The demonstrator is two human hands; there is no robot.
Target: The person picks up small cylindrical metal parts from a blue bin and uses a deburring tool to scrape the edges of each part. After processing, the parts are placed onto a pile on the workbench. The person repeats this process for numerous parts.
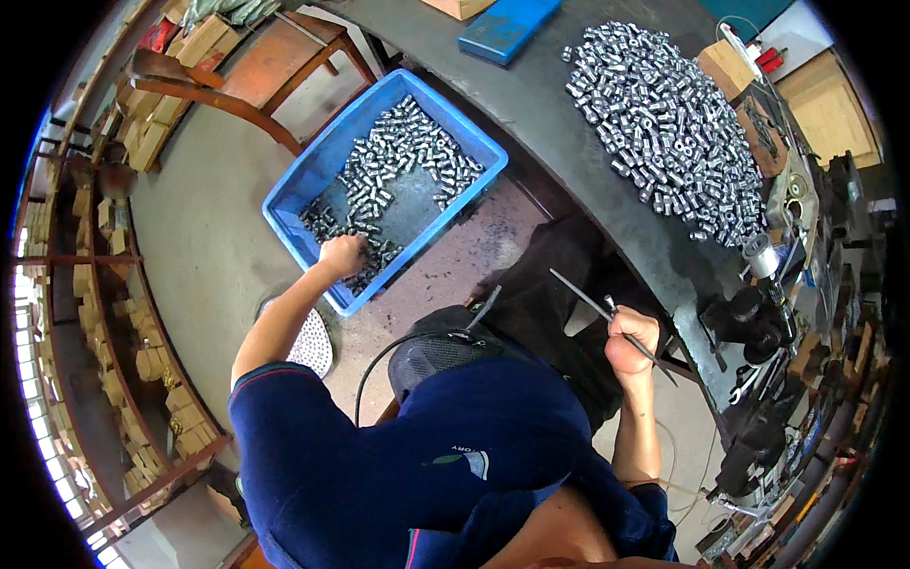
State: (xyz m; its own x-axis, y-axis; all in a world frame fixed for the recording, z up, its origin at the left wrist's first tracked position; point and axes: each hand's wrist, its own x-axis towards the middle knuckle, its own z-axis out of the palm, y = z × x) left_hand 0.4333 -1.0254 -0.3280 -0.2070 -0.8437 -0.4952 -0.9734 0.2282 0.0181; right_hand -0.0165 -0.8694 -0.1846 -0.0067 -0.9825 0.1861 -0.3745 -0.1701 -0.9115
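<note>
My left hand [343, 256] reaches into the blue plastic bin [282, 226], low over the small metal parts [384, 156] at its near left corner. Its fingers look curled, with the tips hidden, so what they hold cannot be made out. My right hand [633, 339] is closed around a thin grey metal rod [580, 291], held aslant in front of my body beside the table edge. A small metal piece [609, 302] shows at the fingertips of that hand. Shiny, short cylindrical parts with holes lie loose in the bin.
A large heap of similar metal parts [664, 128] covers part of the dark worktable [531, 104]. A flat blue box [509, 30] lies at its far side. Tools, including a wrench [744, 384], crowd the right edge. A wooden chair [275, 71] and shelves of boxes [152, 360] stand left.
</note>
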